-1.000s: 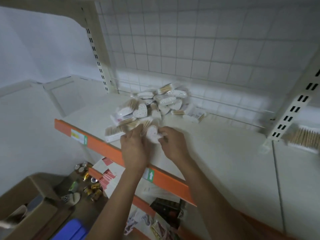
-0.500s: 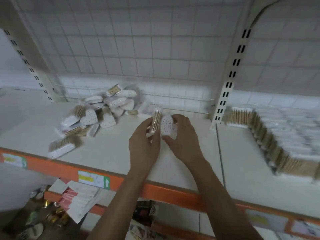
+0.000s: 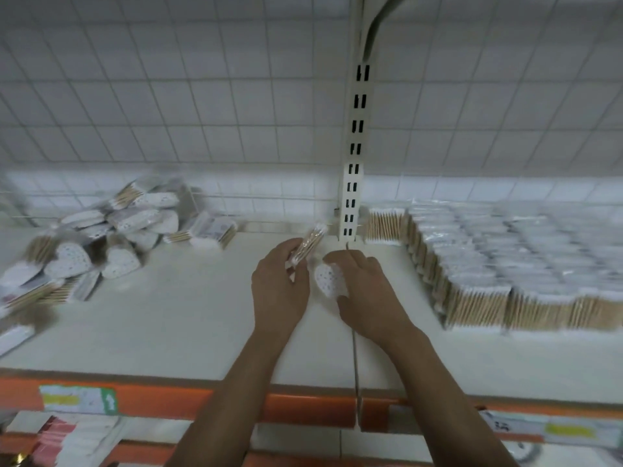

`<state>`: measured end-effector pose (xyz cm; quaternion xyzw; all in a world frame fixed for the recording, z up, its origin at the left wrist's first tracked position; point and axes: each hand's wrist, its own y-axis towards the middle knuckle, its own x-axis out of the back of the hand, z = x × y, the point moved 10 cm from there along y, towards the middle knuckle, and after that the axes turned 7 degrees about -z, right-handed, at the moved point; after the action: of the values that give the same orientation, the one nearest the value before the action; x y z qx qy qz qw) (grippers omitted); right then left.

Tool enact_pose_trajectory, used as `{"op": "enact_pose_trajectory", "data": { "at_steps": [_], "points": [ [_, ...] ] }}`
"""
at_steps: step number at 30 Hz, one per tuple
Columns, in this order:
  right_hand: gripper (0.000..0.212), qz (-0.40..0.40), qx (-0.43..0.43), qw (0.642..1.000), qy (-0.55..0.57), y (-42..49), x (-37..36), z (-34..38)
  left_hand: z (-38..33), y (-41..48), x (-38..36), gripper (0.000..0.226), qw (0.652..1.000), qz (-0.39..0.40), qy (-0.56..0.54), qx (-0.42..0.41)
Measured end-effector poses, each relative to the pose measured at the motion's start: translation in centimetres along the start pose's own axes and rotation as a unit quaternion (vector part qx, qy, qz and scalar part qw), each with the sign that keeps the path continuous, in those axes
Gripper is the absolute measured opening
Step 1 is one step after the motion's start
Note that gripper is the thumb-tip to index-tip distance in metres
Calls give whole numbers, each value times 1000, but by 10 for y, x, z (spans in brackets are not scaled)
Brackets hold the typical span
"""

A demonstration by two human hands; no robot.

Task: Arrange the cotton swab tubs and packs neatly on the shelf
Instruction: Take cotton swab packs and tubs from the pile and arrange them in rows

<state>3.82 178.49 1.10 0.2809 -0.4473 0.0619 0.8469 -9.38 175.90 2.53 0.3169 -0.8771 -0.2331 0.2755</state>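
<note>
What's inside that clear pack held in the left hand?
Wooden-stemmed cotton swabs show through the clear pack that the left hand grips. Its lower end is covered by that hand, so nothing there shows.

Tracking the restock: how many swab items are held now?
2: a stick pack in the left hand, a heart-shaped tub in the right hand; others may be hidden.

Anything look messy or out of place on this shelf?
Yes: the heap of heart-shaped tubs and packs, back left on the shelf, lies jumbled and tilted, unlike the tidy rows of packs on the right.
</note>
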Motion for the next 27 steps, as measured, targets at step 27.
{"op": "enact_pose_trajectory", "data": {
  "at_steps": [27],
  "points": [
    [60,171,-97,961,197,77,76,-67,-91,25,-68,24,944,99,-78,-304]
  ]
}}
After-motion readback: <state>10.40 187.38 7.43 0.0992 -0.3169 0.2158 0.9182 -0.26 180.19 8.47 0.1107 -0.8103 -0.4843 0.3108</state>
